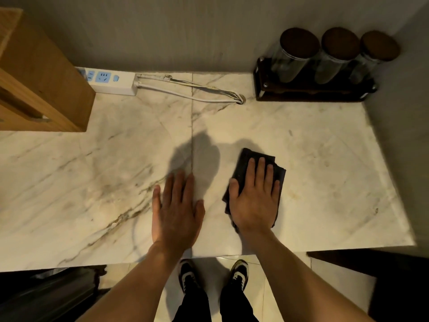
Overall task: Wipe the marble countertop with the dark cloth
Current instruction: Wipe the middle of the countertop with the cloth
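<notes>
The marble countertop (pixel 92 182) is pale with grey-brown veins and a seam down its middle. A dark folded cloth (pixel 246 166) lies on it right of the seam, near the front edge. My right hand (pixel 254 198) presses flat on the cloth, fingers spread, covering most of it; its far corner and left edge show. My left hand (pixel 176 210) rests flat on the bare marble just left of the seam, fingers together, holding nothing.
A white power strip (pixel 109 81) with cables (pixel 185 91) lies at the back by the wall. A wooden box (pixel 39 77) stands back left. A dark rack with three glass jars (pixel 325 66) fills the back right corner. The counter's front edge is just behind my wrists.
</notes>
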Tool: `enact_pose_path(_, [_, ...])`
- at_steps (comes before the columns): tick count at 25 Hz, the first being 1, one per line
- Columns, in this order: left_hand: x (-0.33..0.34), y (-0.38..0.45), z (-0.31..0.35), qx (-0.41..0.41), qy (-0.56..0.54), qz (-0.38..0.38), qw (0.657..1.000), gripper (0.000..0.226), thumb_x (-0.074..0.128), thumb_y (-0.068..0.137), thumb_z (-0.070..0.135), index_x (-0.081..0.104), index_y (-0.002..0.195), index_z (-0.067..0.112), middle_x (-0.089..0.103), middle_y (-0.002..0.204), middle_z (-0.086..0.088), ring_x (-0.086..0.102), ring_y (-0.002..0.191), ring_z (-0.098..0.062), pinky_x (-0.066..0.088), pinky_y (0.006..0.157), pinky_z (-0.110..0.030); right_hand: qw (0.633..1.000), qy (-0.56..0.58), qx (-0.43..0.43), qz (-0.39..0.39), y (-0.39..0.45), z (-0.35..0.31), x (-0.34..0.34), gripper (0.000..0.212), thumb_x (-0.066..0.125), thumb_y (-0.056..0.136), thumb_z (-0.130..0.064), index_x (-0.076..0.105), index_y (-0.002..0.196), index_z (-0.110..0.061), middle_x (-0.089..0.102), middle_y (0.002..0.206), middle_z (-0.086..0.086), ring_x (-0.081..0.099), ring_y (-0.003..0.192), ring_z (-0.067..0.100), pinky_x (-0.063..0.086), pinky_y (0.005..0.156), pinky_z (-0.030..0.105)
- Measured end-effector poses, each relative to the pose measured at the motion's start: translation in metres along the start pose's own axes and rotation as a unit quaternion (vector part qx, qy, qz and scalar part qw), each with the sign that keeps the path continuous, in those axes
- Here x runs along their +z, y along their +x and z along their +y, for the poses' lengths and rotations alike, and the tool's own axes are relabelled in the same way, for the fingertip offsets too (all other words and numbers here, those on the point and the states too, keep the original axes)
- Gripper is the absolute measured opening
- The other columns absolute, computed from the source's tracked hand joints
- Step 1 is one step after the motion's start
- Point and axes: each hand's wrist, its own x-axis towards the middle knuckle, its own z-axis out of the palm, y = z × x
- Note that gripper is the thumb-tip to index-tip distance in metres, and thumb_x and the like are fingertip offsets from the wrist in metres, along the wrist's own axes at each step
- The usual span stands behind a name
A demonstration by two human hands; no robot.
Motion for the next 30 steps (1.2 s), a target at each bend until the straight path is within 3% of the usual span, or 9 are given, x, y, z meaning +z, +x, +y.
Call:
enact_pose_path(8, [0.006,0.001,0.0,-0.005,-0.014,0.009,1.0,0.061,0.027,0.094,0.043,0.03,0.148,0.014,0.032,0.155,-0.014,0.023,0.143,-0.033,0.016,0.115,-0.056,0.999,0.002,-0.041,-0.013,-0.045,0.021,-0.004,0.066,0.026,0.095,-0.051,0.012,0.152,-0.02,0.013,0.16,0.005,0.007,0.147,0.024,0.006,0.118,0.044])
enact_pose_path(14, [0.007,0.001,0.002,-0.01,-0.026,0.01,1.0,0.061,0.026,0.093,0.041,0.033,0.147,0.013,0.032,0.154,-0.015,0.023,0.143,-0.036,0.015,0.115,-0.057,0.983,-0.024,-0.175,-0.045,-0.052,0.059,-0.017,0.066,0.029,0.095,-0.053,0.016,0.151,-0.021,0.012,0.159,0.002,0.007,0.147,0.021,0.011,0.118,0.043])
enact_pose_path(18, [0.007,0.001,0.011,-0.039,-0.054,0.009,0.998,0.06,0.026,0.093,0.042,0.029,0.148,0.019,0.024,0.158,-0.013,0.014,0.146,-0.034,0.005,0.118,-0.055,0.949,-0.045,-0.301,-0.08,-0.04,0.094,-0.029,0.064,0.03,0.096,-0.053,0.02,0.151,-0.022,0.016,0.159,0.002,0.007,0.147,0.019,0.018,0.115,0.045])
enact_pose_path(23, [0.01,-0.001,0.012,-0.042,-0.023,-0.002,0.999,0.067,0.016,0.094,0.055,0.017,0.151,0.02,0.014,0.161,-0.011,0.004,0.148,-0.03,-0.002,0.118,-0.051,0.887,-0.099,-0.43,-0.139,-0.003,0.121,-0.042,0.068,0.034,0.093,-0.054,0.012,0.151,-0.026,0.011,0.16,-0.002,0.005,0.147,0.019,0.01,0.117,0.042])
enact_pose_path(26, [0.008,0.0,0.014,-0.05,-0.02,-0.009,0.998,0.068,0.016,0.093,0.056,0.018,0.151,0.02,0.014,0.161,-0.011,0.003,0.148,-0.029,-0.001,0.118,-0.052,0.875,-0.105,-0.448,-0.148,0.016,0.122,-0.045,0.07,0.036,0.091,-0.054,0.011,0.151,-0.027,0.011,0.16,-0.002,0.005,0.147,0.019,0.011,0.119,0.043])
enact_pose_path(30, [0.001,-0.002,0.017,-0.043,-0.032,-0.011,0.998,0.067,0.022,0.093,0.053,0.024,0.15,0.016,0.019,0.159,-0.014,0.007,0.147,-0.033,0.003,0.117,-0.055,0.889,-0.079,-0.428,-0.14,0.035,0.115,-0.044,0.068,0.037,0.092,-0.054,0.016,0.151,-0.027,0.013,0.16,-0.002,0.007,0.147,0.019,0.015,0.118,0.045])
